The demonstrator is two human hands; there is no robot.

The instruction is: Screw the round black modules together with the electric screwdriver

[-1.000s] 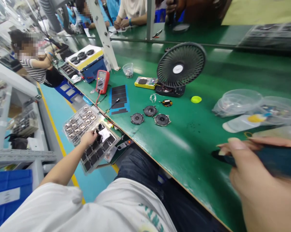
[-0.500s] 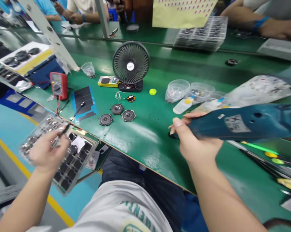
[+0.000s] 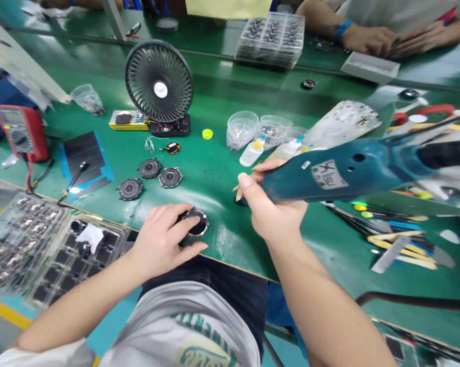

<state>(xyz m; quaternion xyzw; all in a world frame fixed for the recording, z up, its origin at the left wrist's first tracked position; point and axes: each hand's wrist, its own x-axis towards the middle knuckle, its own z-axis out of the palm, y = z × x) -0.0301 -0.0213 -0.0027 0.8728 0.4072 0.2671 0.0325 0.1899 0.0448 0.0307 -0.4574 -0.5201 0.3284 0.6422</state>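
Observation:
My left hand [image 3: 163,239] is at the front edge of the green bench, its fingers on a round watch body [image 3: 198,223] with a dark face and metal rim; the thumb lies apart from it. My right hand [image 3: 276,204] is wrapped round the narrower end of a teal power tool [image 3: 325,173] with a white label, held above the bench and pointing right. Left of the watch body lie three more round watch bodies, among them one dark disc [image 3: 130,189]. Behind them sits a small round part [image 3: 173,148] with gold and black on it.
A black fan [image 3: 159,84] stands behind, beside a red multimeter [image 3: 21,132] and a black sheet [image 3: 86,163]. Clear cups [image 3: 242,127] and a small bottle [image 3: 252,153] stand near the tool. Compartment trays [image 3: 73,260] are at lower left, tweezers and sticks [image 3: 402,244] at right. Another person's hands [image 3: 375,41] work opposite.
My left hand has moved right from above the compartment tray to the bench edge, bringing the watch body there. My right hand still grips the tool. The view has swung right.

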